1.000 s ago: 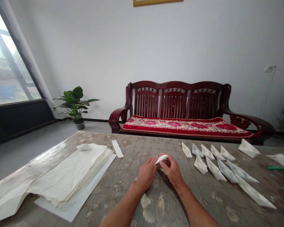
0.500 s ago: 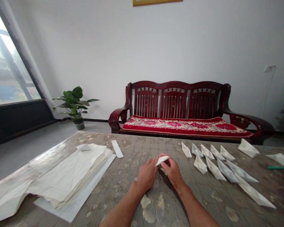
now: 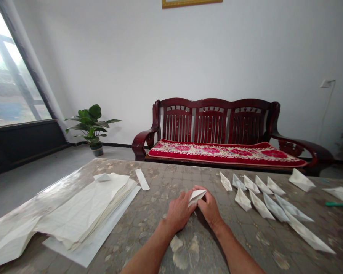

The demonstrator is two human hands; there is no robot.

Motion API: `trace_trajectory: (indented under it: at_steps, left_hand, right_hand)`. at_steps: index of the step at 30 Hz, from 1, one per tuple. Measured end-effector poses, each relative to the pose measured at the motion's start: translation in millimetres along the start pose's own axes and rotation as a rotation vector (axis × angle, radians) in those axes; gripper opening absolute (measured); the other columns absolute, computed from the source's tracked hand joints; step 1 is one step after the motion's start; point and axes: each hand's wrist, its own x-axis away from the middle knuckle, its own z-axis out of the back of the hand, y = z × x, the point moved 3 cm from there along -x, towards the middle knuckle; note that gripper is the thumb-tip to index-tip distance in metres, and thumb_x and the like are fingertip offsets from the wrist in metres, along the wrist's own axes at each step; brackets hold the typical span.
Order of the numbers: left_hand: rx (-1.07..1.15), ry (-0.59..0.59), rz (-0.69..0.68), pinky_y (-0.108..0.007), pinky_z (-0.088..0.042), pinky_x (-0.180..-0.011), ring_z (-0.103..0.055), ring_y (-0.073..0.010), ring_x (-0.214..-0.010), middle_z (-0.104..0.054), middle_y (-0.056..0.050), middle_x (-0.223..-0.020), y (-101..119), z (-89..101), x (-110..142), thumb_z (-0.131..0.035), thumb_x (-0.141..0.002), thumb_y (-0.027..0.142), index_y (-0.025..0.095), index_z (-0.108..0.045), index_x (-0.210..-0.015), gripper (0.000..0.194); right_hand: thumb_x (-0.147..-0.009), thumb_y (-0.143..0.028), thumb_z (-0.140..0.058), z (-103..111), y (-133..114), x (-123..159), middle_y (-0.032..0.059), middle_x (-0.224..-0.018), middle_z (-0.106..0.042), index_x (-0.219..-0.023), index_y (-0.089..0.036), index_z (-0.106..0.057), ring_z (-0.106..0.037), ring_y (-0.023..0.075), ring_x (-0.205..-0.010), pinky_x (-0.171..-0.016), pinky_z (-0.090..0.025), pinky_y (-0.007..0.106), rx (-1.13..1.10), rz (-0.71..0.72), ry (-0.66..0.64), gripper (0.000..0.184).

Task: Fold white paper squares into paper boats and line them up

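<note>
A small folded white paper boat (image 3: 196, 196) is held between my two hands above the middle of the table. My left hand (image 3: 179, 208) grips its left end, fingers closed. On the other side, my right hand (image 3: 208, 207) pinches its right end with thumb and fingers. The boat's upper edges spread slightly apart, and its lower part is partly hidden by my fingers. To the right of my hands stand several finished paper boats (image 3: 261, 205) in loose rows, white and pale blue.
A stack of paper sheets (image 3: 85, 213) lies on the left of the patterned table (image 3: 148, 228). Near it is a paper strip (image 3: 142, 179). A green pen-like stick (image 3: 338, 204) is at the far right. Beyond the table are a wooden bench (image 3: 208, 125) and a potted plant (image 3: 93, 127).
The folded paper in my hands has tilted and opened wider, showing more of its face. My fingers have shifted slightly around it. The view has moved a little.
</note>
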Motion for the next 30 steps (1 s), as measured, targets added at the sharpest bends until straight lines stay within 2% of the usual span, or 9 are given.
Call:
trace_trajectory:
  at_steps: [4, 7, 13, 20, 23, 27, 30]
  left_hand:
    - [0.018, 0.035, -0.022, -0.027, -0.045, -0.094, -0.061, -0.0187, -0.112, -0.062, -0.005, -0.125, -4, -4.7, -3, -0.034, -0.099, 0.041, 0.031, -0.041, -0.139, 0.042]
    - [0.07, 0.079, -0.02, -0.025, -0.043, -0.097, -0.06, -0.0167, -0.115, -0.062, -0.003, -0.128, -7, -7.5, -5, -0.032, -0.099, 0.032, 0.029, -0.047, -0.134, 0.038]
    - [0.119, 0.128, 0.107, -0.027, -0.045, -0.095, -0.063, -0.0171, -0.107, -0.068, -0.002, -0.117, -14, -5.1, -6, -0.034, -0.096, 0.02, 0.027, -0.057, -0.124, 0.037]
    - [0.231, 0.268, -0.007, -0.023, -0.044, -0.091, -0.059, -0.0142, -0.103, -0.064, -0.002, -0.112, -16, -2.2, -5, -0.041, -0.082, 0.005, 0.026, -0.063, -0.114, 0.045]
    - [0.192, 0.252, -0.014, -0.025, -0.043, -0.092, -0.059, -0.0157, -0.104, -0.066, -0.002, -0.107, -15, -1.3, -5, -0.041, -0.082, 0.005, 0.026, -0.065, -0.111, 0.043]
    - [0.131, 0.187, 0.072, -0.025, -0.043, -0.091, -0.06, -0.0167, -0.104, -0.067, -0.002, -0.104, -17, -0.5, -7, -0.043, -0.084, 0.007, 0.027, -0.067, -0.107, 0.039]
    - [0.105, 0.19, 0.115, -0.025, -0.042, -0.089, -0.06, -0.017, -0.104, -0.067, -0.003, -0.106, -19, -0.9, -7, -0.043, -0.085, 0.009, 0.027, -0.066, -0.111, 0.039]
  right_hand:
    - [-0.072, -0.031, -0.057, 0, 1, -1, 0.0086, -0.105, -0.073, -0.103, -0.018, -0.068, -0.067, 0.0243, -0.099, -0.092, -0.051, 0.037, 0.117, 0.0, 0.026, 0.035]
    - [-0.078, -0.038, -0.055, -2, 0, -1, 0.008, -0.104, -0.073, -0.103, -0.019, -0.069, -0.067, 0.0238, -0.097, -0.091, -0.051, 0.037, 0.179, 0.021, 0.015, 0.035]
    - [-0.075, -0.021, -0.048, -4, -3, 0, 0.0068, -0.102, -0.071, -0.102, -0.019, -0.069, -0.065, 0.0214, -0.099, -0.092, -0.05, 0.035, 0.334, 0.136, 0.043, 0.034]
    - [-0.071, -0.009, -0.044, -7, -15, 5, 0.0061, -0.107, -0.067, -0.104, -0.022, -0.069, -0.062, 0.02, -0.103, -0.093, -0.048, 0.032, 0.465, 0.238, -0.023, 0.043]
    - [-0.072, -0.008, -0.044, -6, -16, 5, 0.0059, -0.111, -0.066, -0.109, -0.023, -0.067, -0.06, 0.0203, -0.107, -0.096, -0.046, 0.032, 0.508, 0.228, -0.03, 0.046]
    - [-0.072, -0.01, -0.047, -5, -14, 4, 0.0062, -0.109, -0.065, -0.11, -0.023, -0.065, -0.061, 0.0214, -0.103, -0.092, -0.048, 0.033, 0.529, 0.196, -0.019, 0.045]
    - [-0.073, -0.01, -0.047, -6, -13, 4, 0.0061, -0.107, -0.065, -0.108, -0.023, -0.065, -0.061, 0.0212, -0.101, -0.09, -0.048, 0.032, 0.552, 0.186, -0.047, 0.041]
